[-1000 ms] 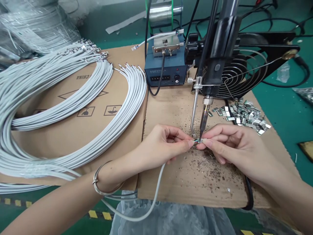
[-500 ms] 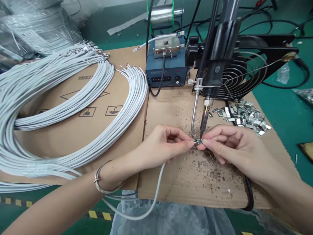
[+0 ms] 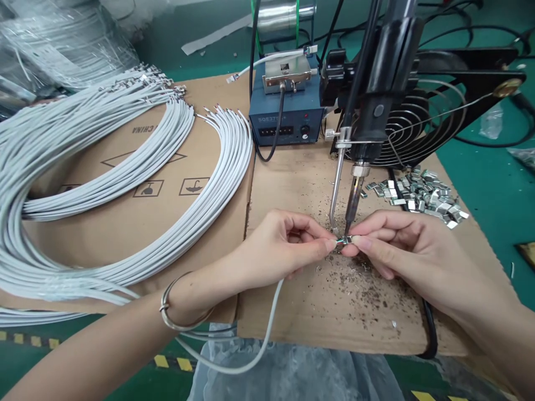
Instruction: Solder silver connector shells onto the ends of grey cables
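Between thumb and fingers, my left hand [image 3: 292, 242] pinches the end of a grey cable [image 3: 272, 317], whose coloured wires poke out past the fingertips. Opposite it, my right hand [image 3: 397, 245] grips a small metal connector [image 3: 348, 240] against those wire ends. The tip of a mounted soldering iron [image 3: 355, 195] comes down onto the joint between my hands. Just left of the iron, a thin bent metal feed tube [image 3: 336, 195] ends close to the same spot. The exact contact of tip and wires is too small to make out.
Coiled grey cables [image 3: 225, 167] lie on cardboard at the left. A blue control box [image 3: 286, 117] and a solder spool [image 3: 278, 25] stand behind. Right of the iron are a black fan [image 3: 397, 131] and a pile of connectors [image 3: 430, 195]. Dark specks litter the cardboard [image 3: 292, 189].
The view has shifted slightly, with the iron and fan appearing a little farther right. Both hands keep their pinch, and slightly more of the connector and wires shows between them.
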The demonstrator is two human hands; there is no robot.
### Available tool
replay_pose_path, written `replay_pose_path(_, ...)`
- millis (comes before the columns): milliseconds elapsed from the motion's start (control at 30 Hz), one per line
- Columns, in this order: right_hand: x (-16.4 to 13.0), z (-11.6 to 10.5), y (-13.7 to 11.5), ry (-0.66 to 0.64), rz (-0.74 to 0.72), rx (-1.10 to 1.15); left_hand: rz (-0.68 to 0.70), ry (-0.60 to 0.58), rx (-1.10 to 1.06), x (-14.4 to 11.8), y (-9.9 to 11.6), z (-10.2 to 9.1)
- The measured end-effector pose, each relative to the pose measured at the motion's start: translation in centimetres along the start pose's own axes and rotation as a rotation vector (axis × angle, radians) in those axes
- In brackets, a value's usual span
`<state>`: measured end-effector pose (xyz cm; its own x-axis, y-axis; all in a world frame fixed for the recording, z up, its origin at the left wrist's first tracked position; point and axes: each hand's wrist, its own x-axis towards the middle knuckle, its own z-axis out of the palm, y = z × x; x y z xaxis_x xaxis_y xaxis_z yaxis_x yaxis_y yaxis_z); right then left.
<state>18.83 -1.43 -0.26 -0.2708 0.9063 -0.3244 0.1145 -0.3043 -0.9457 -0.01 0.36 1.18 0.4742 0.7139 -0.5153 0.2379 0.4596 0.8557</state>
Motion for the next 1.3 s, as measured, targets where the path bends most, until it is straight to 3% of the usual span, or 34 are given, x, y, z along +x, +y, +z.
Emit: replay_pose_path(1300,0.0,0.3,-0.13,0.048,-0.045,-0.111,0.007,0.044,0.005,-0.07,-0.21,0.23)
